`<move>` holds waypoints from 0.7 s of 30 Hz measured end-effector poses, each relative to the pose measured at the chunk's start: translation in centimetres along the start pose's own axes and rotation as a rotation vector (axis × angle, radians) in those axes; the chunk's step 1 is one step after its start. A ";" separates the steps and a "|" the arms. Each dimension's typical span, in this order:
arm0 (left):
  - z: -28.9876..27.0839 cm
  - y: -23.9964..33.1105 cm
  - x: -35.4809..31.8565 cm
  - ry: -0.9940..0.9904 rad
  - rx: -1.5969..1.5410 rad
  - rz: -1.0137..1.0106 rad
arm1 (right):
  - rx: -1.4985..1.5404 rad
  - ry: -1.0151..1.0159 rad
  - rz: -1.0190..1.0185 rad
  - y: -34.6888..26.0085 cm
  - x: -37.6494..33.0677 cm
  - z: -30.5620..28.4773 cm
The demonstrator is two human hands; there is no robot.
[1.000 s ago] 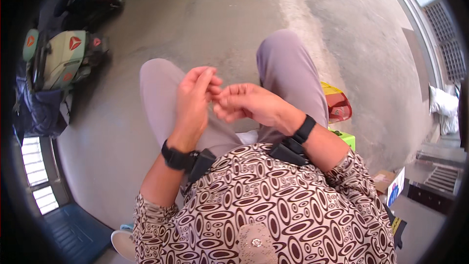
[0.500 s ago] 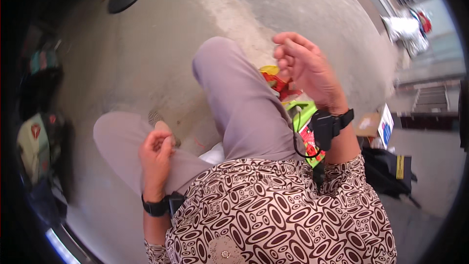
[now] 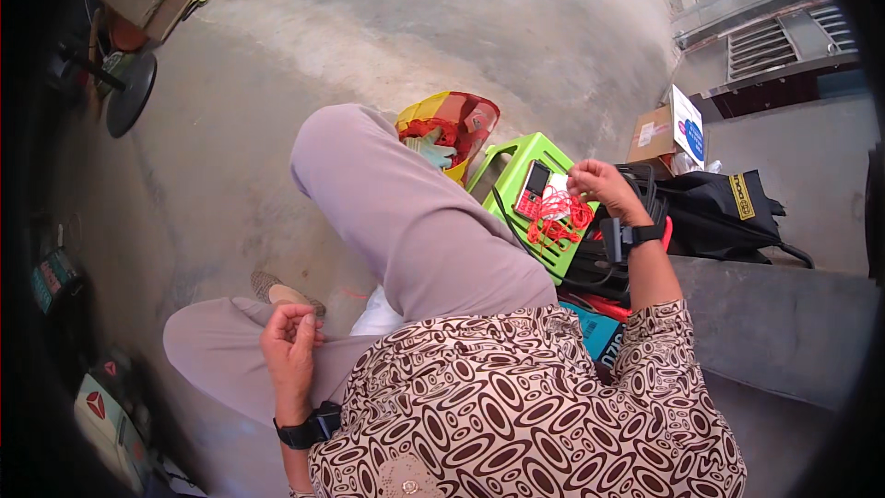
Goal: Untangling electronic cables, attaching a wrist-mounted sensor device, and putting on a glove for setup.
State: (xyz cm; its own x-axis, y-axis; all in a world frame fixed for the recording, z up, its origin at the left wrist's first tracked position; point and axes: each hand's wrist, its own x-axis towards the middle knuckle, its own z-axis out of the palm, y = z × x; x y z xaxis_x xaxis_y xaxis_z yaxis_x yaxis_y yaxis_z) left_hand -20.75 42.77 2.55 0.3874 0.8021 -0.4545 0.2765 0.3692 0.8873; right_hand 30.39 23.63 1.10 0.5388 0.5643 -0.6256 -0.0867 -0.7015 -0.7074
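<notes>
My left hand (image 3: 290, 348) hovers over my left thigh with its fingers curled in and the thumb pressed near them. Anything inside is too small to make out. On the right, my right hand (image 3: 607, 189) is above a green plastic stool (image 3: 553, 263), its fingertips drawn together by a bundle of red cord (image 3: 564, 223). Whether they grip a strand does not show. On the stool top lie the cord, a red mobile phone with keys (image 3: 533, 194) and a small white piece (image 3: 558, 184). Both wrists wear black straps with devices.
Beyond my right knee stands a red and yellow bag (image 3: 470, 115) with a pale glove (image 3: 430, 149) and red stuff inside. A black bag (image 3: 714, 207) and a cardboard box (image 3: 653, 134) are at the right. A round black base (image 3: 134, 94) stands far left.
My view has turned to the right, bringing the stool, phone and red cord fully into sight. My right hand has come down from beyond the stool to just over it. The left stays curled.
</notes>
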 end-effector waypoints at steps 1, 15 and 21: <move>0.0 0.0 0.0 -0.002 0.003 0.005 | -0.033 0.030 0.011 2.0 0.4 -0.6; 1.9 4.2 0.5 0.034 0.134 0.053 | -0.277 0.353 -0.235 9.3 2.6 -0.1; 1.9 4.1 0.5 -0.020 0.131 0.062 | -0.191 0.162 -0.382 4.6 3.5 3.8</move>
State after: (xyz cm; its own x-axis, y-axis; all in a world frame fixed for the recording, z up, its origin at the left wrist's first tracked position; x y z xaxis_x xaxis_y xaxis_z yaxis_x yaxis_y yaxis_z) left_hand -17.69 43.82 5.81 0.4244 0.8115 -0.4018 0.3638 0.2536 0.8963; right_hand 28.70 24.04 -5.55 0.6274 0.7334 -0.2616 0.2916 -0.5329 -0.7944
